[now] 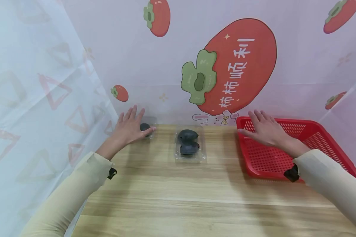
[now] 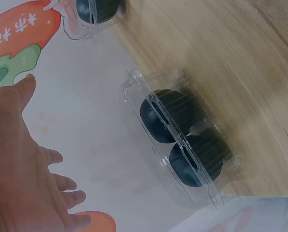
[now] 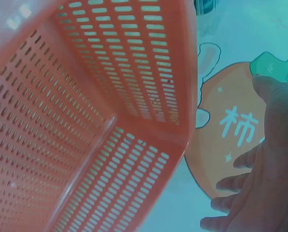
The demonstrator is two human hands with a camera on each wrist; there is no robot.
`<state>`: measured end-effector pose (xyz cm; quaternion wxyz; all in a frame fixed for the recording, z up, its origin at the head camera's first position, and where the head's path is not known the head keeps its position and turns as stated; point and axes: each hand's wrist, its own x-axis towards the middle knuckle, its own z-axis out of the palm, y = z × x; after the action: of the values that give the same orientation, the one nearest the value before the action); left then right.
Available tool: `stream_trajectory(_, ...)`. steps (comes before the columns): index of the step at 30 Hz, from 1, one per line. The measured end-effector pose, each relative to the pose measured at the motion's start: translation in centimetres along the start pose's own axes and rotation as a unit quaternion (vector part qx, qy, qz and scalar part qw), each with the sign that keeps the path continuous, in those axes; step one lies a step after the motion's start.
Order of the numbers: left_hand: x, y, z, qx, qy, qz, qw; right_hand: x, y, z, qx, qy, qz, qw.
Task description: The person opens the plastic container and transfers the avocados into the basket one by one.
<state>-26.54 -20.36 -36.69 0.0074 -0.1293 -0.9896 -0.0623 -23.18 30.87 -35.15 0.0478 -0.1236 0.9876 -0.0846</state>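
Two clear plastic clamshell boxes of dark round fruit sit on the light wooden tabletop (image 1: pixel 195 191) near its far edge. One clear box (image 1: pixel 148 126) lies close to the far left corner, just beside the person's left hand (image 1: pixel 130 126); the fingers of that hand are spread and nearly straight above the box, the thumb next to it, and I cannot tell whether they touch it. From the left wrist view this box shows two dark fruits side by side under its lid. The other clear box (image 1: pixel 190 142) rests around the middle of the far edge. A red slotted plastic basket (image 1: pixel 320 138) occupies the far right corner, and the right hand (image 1: pixel 265 130) hovers flat and spread over its left rim, holding nothing.
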Motion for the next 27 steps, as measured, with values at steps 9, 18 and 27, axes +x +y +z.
stream_trajectory(9, 0.0, 1.0, 0.3, -0.004, -0.009, 0.013, 0.9999, 0.4, -1.5, 0.2, -0.003, 0.020, -0.018, 1.000)
stream_trajectory(18, 0.3, 1.8, 0.7, -0.009, -0.011, 0.033, 0.9993, 0.8, -3.7, 0.3, 0.007, 0.043, -0.048, 0.998)
stream_trajectory(27, 0.3, 3.0, 1.3, -0.029, -0.003, 0.051, 0.9983, 1.1, -5.6, 0.8, 0.025, 0.033, -0.052, 0.998)
